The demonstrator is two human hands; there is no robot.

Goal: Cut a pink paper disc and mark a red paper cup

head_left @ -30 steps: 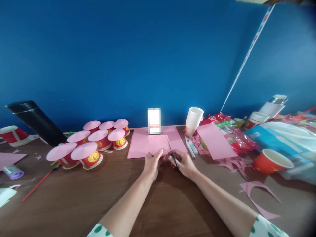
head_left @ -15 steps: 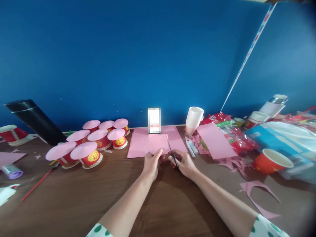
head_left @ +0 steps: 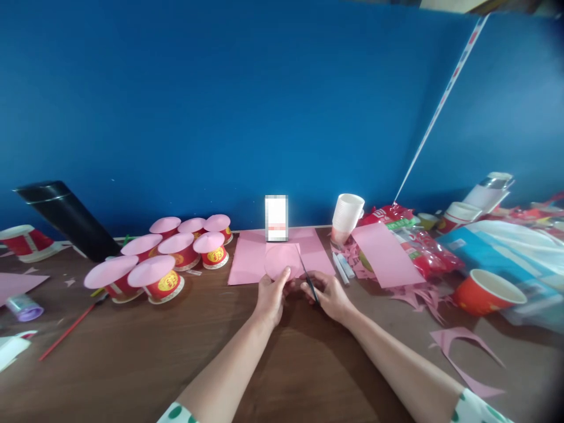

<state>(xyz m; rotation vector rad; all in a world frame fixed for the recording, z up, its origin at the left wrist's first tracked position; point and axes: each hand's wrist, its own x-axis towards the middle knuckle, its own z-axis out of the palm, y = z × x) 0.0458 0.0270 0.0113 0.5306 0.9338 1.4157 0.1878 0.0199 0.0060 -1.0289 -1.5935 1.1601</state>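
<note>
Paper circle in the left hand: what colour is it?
The paper circle is plain pink, like the sheet behind it; the head view shows it best.

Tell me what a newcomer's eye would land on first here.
The deep blue wall fills the upper half. Below it, at centre, the left hand pinches a pink paper circle while the right hand holds scissors beside its right edge. To the left, on the wooden table, stands a cluster of red cups capped with pink discs.
</note>
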